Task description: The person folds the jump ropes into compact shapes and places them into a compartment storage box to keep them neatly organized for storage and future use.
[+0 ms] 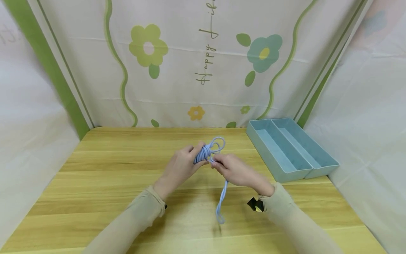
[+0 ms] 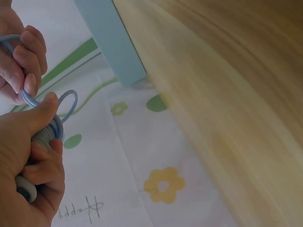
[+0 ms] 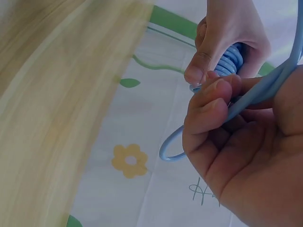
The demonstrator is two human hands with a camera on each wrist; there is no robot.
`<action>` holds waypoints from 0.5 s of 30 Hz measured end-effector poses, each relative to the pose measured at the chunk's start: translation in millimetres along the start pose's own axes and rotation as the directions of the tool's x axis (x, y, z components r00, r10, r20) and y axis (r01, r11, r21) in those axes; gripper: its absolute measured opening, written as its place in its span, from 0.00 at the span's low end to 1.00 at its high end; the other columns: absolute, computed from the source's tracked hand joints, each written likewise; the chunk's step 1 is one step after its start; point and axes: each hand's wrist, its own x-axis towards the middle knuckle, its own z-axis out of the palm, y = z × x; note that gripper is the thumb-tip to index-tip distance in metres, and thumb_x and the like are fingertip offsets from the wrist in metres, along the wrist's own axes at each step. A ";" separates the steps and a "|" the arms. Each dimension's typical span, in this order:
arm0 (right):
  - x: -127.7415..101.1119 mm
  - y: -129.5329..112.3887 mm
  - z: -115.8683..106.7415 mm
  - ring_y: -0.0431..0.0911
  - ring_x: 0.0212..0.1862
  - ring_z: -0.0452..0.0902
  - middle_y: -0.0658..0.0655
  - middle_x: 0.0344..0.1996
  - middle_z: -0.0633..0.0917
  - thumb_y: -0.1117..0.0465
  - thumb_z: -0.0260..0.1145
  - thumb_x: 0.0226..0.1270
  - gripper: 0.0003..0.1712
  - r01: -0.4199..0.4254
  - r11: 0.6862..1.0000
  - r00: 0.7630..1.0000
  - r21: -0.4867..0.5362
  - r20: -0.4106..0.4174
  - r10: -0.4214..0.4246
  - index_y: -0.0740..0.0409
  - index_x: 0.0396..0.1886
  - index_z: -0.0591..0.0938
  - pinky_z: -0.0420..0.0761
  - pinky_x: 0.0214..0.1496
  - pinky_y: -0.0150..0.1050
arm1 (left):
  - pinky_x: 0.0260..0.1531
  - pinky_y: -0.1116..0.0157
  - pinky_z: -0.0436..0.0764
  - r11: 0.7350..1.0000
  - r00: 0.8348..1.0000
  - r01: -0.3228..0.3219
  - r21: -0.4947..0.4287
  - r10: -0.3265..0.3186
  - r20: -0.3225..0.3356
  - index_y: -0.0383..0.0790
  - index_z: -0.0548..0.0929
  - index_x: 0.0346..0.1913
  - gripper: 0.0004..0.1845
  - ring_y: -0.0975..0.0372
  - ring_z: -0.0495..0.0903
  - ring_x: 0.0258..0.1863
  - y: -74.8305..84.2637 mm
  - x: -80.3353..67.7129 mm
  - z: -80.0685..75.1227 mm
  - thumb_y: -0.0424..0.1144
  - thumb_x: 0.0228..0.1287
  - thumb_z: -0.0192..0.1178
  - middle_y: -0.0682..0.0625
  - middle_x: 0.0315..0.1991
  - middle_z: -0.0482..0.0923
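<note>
Over the middle of the wooden table (image 1: 111, 169), the left hand (image 1: 180, 167) clutched the coiled blue cord (image 1: 203, 154) while the right hand (image 1: 236, 171) pinched its loose strand mid-wrap, which likely needed another tight turn.

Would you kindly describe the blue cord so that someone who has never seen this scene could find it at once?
Start at the wooden table before the flowered backdrop; above its middle, two hands meet. The left hand grips the cord wound into a tight bundle, and the right hand pinches its loose strand. It is the only rope-like thing there, with loops sticking up and a doubled tail hanging down, unlike the rigid blue trays to the right.
</note>
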 end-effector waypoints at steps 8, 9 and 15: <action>1.2 -2.1 6.9 0.36 0.19 0.60 0.45 0.17 0.66 0.64 0.57 0.76 0.13 0.055 0.998 0.998 -0.024 0.024 -0.055 0.55 0.27 0.73 0.65 0.23 0.32 | 0.12 0.72 0.65 0.997 1.000 -0.020 0.080 0.021 -0.013 0.40 0.78 0.51 0.29 0.65 0.64 0.14 -0.7 -4.9 1.2 0.48 0.49 0.78 0.50 0.20 0.70; 1.6 -2.0 7.1 0.36 0.19 0.60 0.45 0.17 0.66 0.65 0.58 0.76 0.13 0.063 0.998 0.998 -0.029 0.021 -0.063 0.55 0.27 0.73 0.65 0.23 0.32 | 0.11 0.71 0.64 0.995 1.000 -0.023 0.092 0.024 -0.013 0.40 0.78 0.51 0.29 0.65 0.64 0.14 -0.8 -4.3 0.6 0.48 0.49 0.78 0.50 0.20 0.69; 2.7 -8.5 4.8 0.36 0.20 0.62 0.45 0.18 0.68 0.68 0.62 0.71 0.13 0.104 0.983 0.995 -0.151 0.021 -0.102 0.53 0.26 0.72 0.66 0.22 0.31 | 0.08 0.70 0.61 0.988 0.999 -0.020 0.156 0.024 -0.024 0.39 0.81 0.50 0.27 0.66 0.62 0.11 -1.9 -1.0 -3.8 0.48 0.49 0.78 0.49 0.18 0.69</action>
